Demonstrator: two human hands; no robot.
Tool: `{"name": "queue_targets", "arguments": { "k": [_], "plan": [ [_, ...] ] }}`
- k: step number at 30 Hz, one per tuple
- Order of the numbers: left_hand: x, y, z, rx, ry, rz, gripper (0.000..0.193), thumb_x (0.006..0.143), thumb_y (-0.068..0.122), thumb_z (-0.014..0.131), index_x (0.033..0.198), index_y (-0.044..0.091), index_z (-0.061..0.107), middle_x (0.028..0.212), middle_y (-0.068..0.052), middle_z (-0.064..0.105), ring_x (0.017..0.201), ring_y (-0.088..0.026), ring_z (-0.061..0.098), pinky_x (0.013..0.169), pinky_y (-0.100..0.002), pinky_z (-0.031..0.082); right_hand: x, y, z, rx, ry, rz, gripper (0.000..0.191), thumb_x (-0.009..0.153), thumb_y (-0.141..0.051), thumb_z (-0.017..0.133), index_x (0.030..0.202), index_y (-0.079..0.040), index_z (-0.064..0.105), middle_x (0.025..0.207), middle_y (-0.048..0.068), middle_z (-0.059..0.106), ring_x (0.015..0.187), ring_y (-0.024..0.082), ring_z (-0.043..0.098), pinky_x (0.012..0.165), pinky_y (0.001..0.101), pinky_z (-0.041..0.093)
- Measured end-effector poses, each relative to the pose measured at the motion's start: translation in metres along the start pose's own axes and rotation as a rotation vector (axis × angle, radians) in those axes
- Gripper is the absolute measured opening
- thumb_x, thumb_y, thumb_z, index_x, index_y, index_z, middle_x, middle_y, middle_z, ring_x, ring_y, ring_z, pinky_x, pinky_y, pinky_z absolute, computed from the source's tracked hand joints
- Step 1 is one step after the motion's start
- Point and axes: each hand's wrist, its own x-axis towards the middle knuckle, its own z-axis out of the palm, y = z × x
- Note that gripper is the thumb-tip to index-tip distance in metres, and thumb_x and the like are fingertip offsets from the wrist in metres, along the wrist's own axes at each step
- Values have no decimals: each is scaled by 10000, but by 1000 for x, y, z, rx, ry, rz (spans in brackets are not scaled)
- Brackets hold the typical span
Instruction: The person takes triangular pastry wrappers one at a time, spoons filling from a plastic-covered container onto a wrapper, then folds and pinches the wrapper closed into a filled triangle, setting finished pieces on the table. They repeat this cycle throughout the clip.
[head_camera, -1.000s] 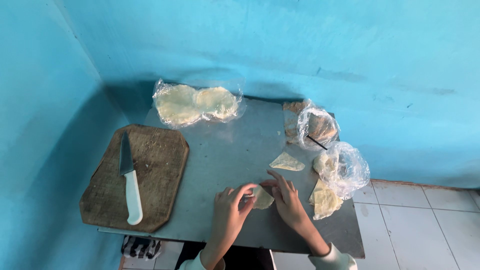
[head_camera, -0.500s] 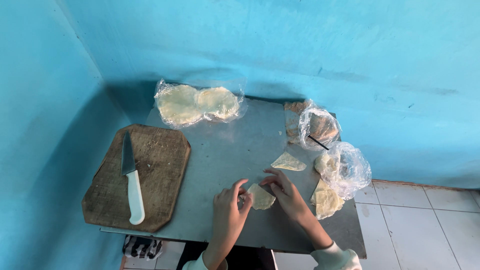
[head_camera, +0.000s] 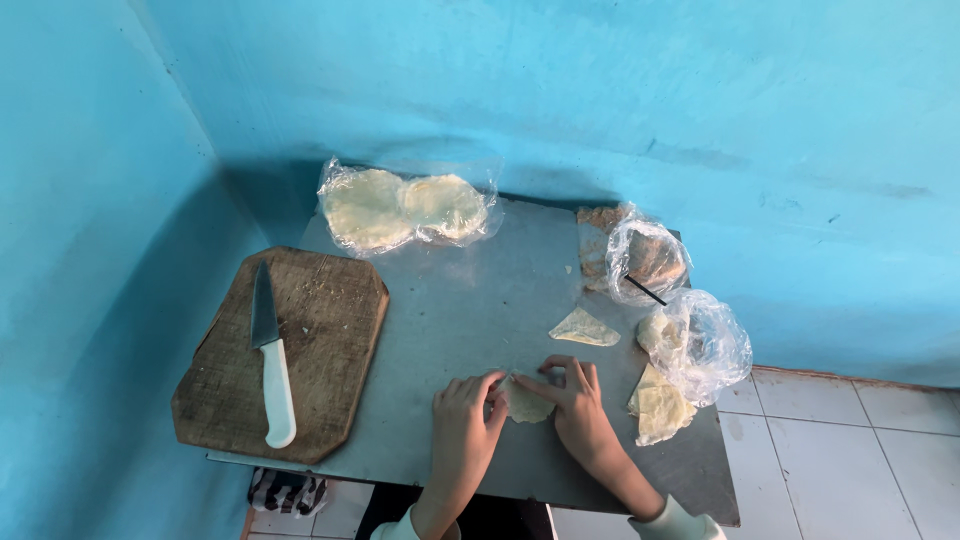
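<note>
Fingers (head_camera: 492, 385) on flat dough piece (head_camera: 525, 402), point leftward.

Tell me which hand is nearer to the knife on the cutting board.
Left. The left hand is right of the knife, past the cutting board's edge; the right hand is farther right, beyond the dough piece.

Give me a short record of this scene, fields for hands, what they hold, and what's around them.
Left hand: fingers on the dough piece
Right hand: fingers on the same piece
Surface: metal table
Left side: knife on wooden board
Back: bagged flatbreads
Right side: folded triangle, two plastic bags
</note>
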Motion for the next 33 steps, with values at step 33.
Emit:
{"name": "queue_targets", "arguments": {
  "k": [33],
  "plan": [
    [1,3,0,-8,13,-28,188,884,151,725,1062,92,712,840,-24,710,814,-234,633,781,-403,429,-11,-19,-3,-423,36,-168,662,782,-51,610,1367,-360,635,1365,55,485,1142,292,489,908,433,426]
  ]
}}
